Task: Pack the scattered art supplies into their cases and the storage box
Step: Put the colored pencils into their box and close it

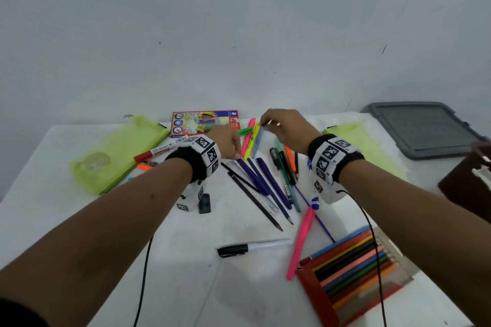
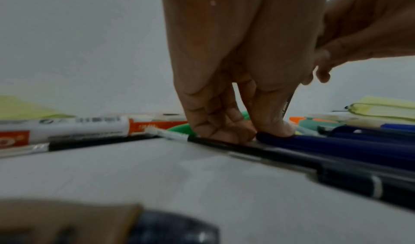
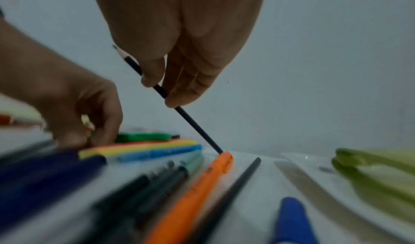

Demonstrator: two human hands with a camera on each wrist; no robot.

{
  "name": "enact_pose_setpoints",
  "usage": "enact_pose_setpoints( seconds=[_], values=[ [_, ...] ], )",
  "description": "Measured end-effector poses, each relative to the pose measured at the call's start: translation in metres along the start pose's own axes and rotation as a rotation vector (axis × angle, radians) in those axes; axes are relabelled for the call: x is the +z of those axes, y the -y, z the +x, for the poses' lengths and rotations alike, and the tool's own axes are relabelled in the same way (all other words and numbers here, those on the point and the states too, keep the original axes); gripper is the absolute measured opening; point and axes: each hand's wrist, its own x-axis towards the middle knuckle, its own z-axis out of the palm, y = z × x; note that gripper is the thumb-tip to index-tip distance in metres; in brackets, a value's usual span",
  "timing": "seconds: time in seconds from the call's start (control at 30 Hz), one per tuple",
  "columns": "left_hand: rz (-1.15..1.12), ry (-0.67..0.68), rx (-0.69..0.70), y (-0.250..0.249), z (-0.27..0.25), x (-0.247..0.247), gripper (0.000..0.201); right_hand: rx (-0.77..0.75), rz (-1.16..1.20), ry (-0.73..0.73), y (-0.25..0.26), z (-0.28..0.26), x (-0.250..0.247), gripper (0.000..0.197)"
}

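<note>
Pens, pencils and highlighters lie scattered on the white table (image 1: 186,260). My right hand (image 1: 265,125) pinches a dark pencil (image 3: 195,127) between thumb and fingers (image 3: 179,99); the pencil slants, with its lower end down beside an orange highlighter (image 3: 202,182). My left hand (image 1: 233,151) is curled over the top end of a purple pen (image 1: 252,175), the thumb (image 2: 274,129) on its cap (image 2: 336,145) and the fingertips at its side. Pink (image 1: 248,138), yellow (image 1: 252,143) and blue (image 1: 258,141) highlighters lie side by side between the hands.
Lime-green pouches lie at back left (image 1: 117,154) and back right (image 1: 366,146). An open red case of coloured pencils (image 1: 350,273) sits front right, a grey lid (image 1: 422,130) far right, a printed pencil box (image 1: 204,122) at the back. A black-capped marker (image 1: 252,247) lies in front.
</note>
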Motion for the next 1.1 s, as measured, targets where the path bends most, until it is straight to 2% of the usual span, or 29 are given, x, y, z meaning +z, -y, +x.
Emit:
enact_pose_setpoints(
  seconds=[0.13,0.2,0.3,0.37,0.47,0.73,0.87,1.1],
  values=[
    [0.144,0.015,0.131,-0.013,-0.012,0.0,0.016,0.141,0.329,-0.414,0.012,-0.025,-0.016,0.005],
    [0.174,-0.01,0.294,-0.023,-0.024,0.007,0.013,0.225,0.45,-0.548,0.015,-0.038,-0.025,0.005],
    [0.2,0.104,0.51,-0.044,-0.043,0.019,0.013,0.328,0.544,-0.664,0.015,-0.064,-0.041,0.004],
    [0.259,0.179,0.568,-0.055,-0.048,0.026,0.018,0.399,0.587,-0.711,0.011,-0.084,-0.047,0.006],
    [0.349,0.214,0.613,-0.065,-0.05,0.034,0.021,0.484,0.628,-0.74,0.005,-0.113,-0.05,0.007],
    [0.39,0.214,0.582,-0.071,-0.047,0.042,0.019,0.656,0.729,-0.831,-0.002,-0.179,-0.041,0.01],
    [0.249,0.17,0.544,-0.078,-0.047,0.039,0.022,0.692,0.757,-0.845,-0.002,-0.208,-0.038,0.01],
    [-0.198,-0.056,0.53,-0.121,-0.065,0.03,0.016,0.764,0.839,-0.897,-0.007,-0.27,-0.039,0.007]
  ],
)
